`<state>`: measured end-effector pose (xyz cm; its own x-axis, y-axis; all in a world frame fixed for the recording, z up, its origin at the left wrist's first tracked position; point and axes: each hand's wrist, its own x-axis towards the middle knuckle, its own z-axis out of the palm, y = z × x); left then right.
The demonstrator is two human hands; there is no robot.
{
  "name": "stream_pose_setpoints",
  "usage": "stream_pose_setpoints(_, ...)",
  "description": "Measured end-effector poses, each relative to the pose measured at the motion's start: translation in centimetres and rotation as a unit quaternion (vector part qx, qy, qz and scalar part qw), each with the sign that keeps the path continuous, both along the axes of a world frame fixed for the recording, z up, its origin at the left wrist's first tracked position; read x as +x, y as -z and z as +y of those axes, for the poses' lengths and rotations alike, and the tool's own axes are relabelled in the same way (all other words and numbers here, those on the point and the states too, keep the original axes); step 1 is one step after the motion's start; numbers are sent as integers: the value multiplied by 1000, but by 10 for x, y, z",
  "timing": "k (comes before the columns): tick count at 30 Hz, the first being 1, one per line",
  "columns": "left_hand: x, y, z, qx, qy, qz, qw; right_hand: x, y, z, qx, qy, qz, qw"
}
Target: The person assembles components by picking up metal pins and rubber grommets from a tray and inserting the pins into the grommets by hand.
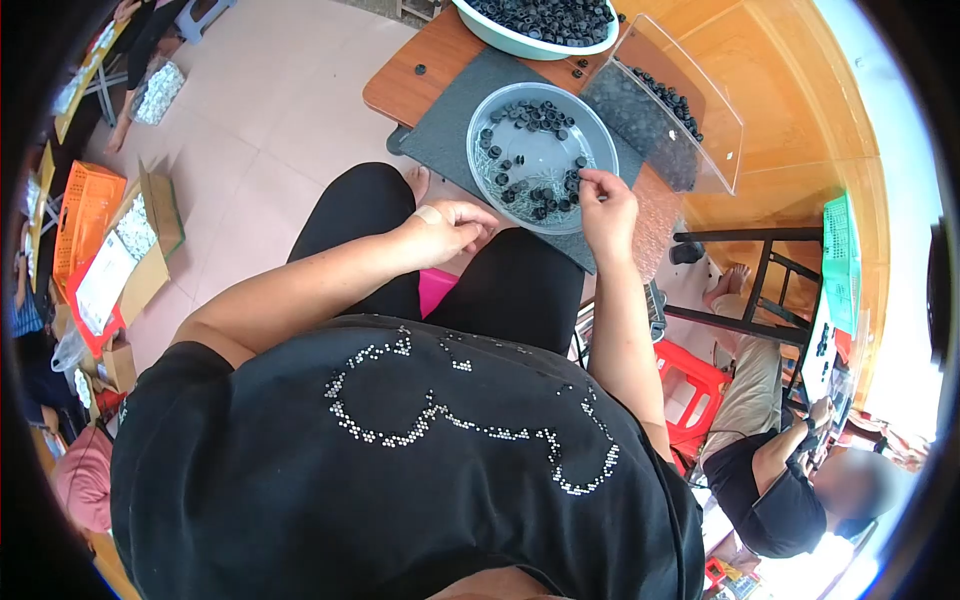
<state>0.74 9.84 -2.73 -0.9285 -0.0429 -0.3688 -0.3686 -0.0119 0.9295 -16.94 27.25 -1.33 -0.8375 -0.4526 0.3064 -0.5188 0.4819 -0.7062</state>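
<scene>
My right hand (610, 212) is at the right rim of a round translucent tub (545, 222), thumb and fingers pinched on what looks like a small black part. Inside the tub lie many small black round parts (540, 116) and a scatter of thin, shiny, pale pieces (520, 205), too fine to name. My left hand (445, 232) hovers over my lap, left of the tub, with a pale band or tape on it. Its fingers are curled and pressed together; whatever they hold, if anything, is hidden.
The tub rests on a dark mat (440, 135) over a wooden table (395, 85). Behind it are a basin (540, 48) of black parts and a clear tilted box (715, 150). A co-worker (775, 480) sits at right; orange crate (95, 205) and carton (150, 275) stand left.
</scene>
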Motion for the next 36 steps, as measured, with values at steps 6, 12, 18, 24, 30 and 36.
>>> stream_pose_setpoints(6,12,18,-2,-50,20,-67,996,-16,3,-31,245,-47,75,965)
stream_pose_setpoints(12,6,11,-8,-107,3,4,994,-15,-4,-45,413,-44,91,905)
stream_pose_setpoints(18,-45,-46,-9,-172,-37,88,980,-15,1,-12,62,6,-120,991)
stream_pose_setpoints(24,-108,-21,-19,-395,67,86,912,-18,-2,13,-164,-40,-323,931)
stream_pose_setpoints(30,-137,1,-11,-547,148,45,823,-16,-22,16,-245,-79,-406,877)
stream_pose_setpoints(36,-113,-24,1,-301,-4,102,948,-7,-53,21,-335,-82,-428,835)
